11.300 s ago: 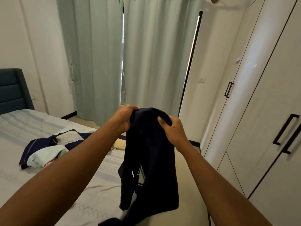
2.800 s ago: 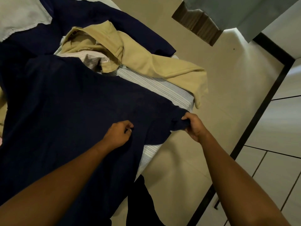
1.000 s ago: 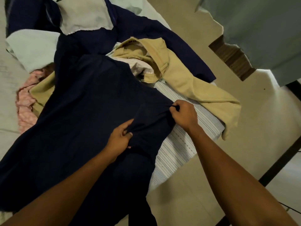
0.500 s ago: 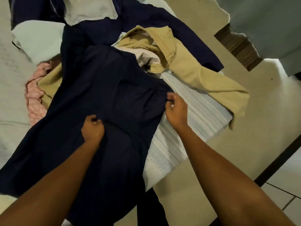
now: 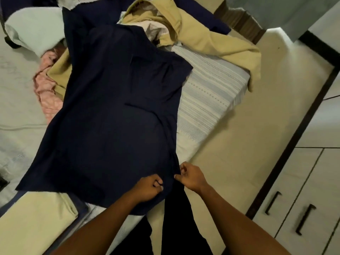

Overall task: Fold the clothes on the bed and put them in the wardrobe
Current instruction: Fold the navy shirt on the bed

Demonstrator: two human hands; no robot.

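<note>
Head view: left hand (image 5: 150,188) and right hand (image 5: 190,178) both pinch the navy shirt (image 5: 114,116) at its near hem; it lies spread on the bed (image 5: 207,92) beyond them. Risk: uneven pull bunches fabric, or drags shirt off edge.

The head-worn camera is looking steeply down, close over the bed (image 5: 211,85), catching floor (image 5: 253,129) and wardrobe (image 5: 316,172) at right.

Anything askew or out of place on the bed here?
The navy garment lies spread partly over the pink cloth and tan garment, not flat on the bed. The tan garment's end droops over the bed's corner. The left hand and right hand pinch the navy garment's near hem.
</note>
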